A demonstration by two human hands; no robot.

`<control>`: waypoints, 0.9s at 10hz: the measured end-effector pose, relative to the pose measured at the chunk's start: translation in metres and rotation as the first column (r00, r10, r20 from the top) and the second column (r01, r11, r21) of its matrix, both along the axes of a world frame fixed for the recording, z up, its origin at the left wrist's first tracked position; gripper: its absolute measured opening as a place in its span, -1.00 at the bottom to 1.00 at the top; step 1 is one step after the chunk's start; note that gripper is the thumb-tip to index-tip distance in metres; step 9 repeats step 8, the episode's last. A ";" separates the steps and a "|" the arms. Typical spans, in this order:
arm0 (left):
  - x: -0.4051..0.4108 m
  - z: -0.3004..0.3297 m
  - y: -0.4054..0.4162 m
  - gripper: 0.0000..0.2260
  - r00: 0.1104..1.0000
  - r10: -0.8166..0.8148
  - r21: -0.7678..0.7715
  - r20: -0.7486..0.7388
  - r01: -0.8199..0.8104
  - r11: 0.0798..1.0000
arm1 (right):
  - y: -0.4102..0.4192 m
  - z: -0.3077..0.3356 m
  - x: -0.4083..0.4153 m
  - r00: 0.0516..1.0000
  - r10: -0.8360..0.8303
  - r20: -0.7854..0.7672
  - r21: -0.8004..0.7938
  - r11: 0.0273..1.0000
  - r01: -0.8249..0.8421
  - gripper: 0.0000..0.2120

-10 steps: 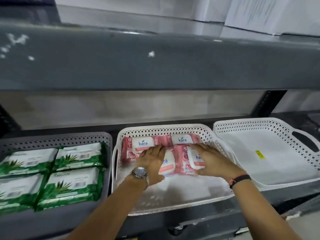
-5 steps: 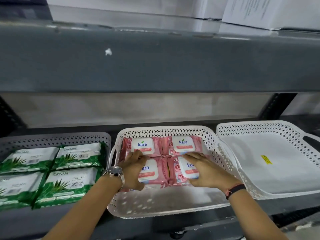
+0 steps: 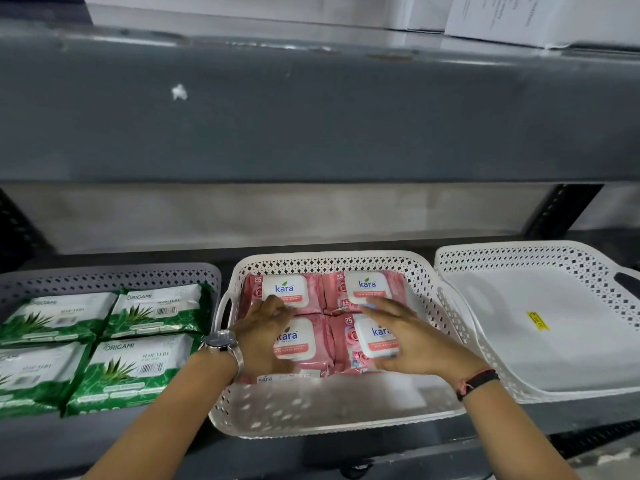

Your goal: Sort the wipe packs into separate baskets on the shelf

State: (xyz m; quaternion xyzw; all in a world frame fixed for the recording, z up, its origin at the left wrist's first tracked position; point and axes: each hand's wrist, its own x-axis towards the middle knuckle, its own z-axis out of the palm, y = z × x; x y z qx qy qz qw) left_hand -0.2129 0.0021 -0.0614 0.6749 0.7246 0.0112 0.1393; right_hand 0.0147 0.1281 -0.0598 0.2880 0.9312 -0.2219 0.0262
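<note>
Several pink Kara wipe packs (image 3: 370,289) lie in two rows at the back of the white middle basket (image 3: 311,427). My left hand (image 3: 263,336) cups the left edge of the front-left pink pack (image 3: 298,341), fingers at its top and thumb at its front. My right hand (image 3: 412,337) cups the front-right pink pack (image 3: 375,339) the same way from the right. The edge of another pink pack (image 3: 277,378) shows beneath the front row. Several green Origami aloe vera packs (image 3: 138,362) fill the grey basket (image 3: 104,275) on the left.
A white basket (image 3: 519,251) on the right holds nothing but a yellow sticker (image 3: 537,320) on its floor. The grey beam of the upper shelf (image 3: 311,116) hangs low over the baskets. The front half of the middle basket is bare.
Both hands have slid from the tops of the front pink packs out to their outer edges. The packs now sit squarer in two rows.
</note>
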 end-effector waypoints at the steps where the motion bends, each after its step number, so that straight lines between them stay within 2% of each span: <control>1: 0.004 0.004 0.014 -0.45 0.990 0.102 0.184 0.101 -0.119 0.976 | 0.007 0.013 -0.016 0.967 -0.098 -0.237 0.203 0.968 0.148 -0.52; 2: 0.019 -0.005 0.032 -0.48 0.960 0.243 0.235 0.141 -0.271 0.934 | 0.017 0.009 -0.042 0.973 -0.145 -0.179 0.304 0.932 0.195 -0.54; 3: 0.027 -0.024 0.041 -0.47 0.950 0.312 0.158 0.035 -0.313 0.936 | 0.018 -0.015 -0.059 0.989 -0.137 0.052 0.231 0.965 0.122 -0.46; 5: 0.026 -0.036 0.039 -0.52 0.946 0.321 0.167 0.031 -0.322 0.932 | 0.020 -0.035 -0.062 0.990 -0.139 0.033 0.236 0.963 0.128 -0.46; 7: 0.027 -0.030 0.039 -0.50 0.938 0.342 0.145 -0.053 -0.331 0.932 | 0.020 -0.033 -0.061 0.991 -0.133 -0.012 0.204 0.970 0.133 -0.46; 8: 0.032 -0.020 0.040 -0.49 0.957 0.286 0.209 -0.044 -0.271 0.940 | 0.020 -0.026 -0.060 0.988 -0.134 -0.077 0.257 0.955 0.150 -0.47; 9: 0.032 -0.020 0.040 -0.49 0.957 0.286 0.209 -0.044 -0.271 0.940 | 0.020 -0.026 -0.060 0.988 -0.134 -0.077 0.257 0.955 0.150 -0.47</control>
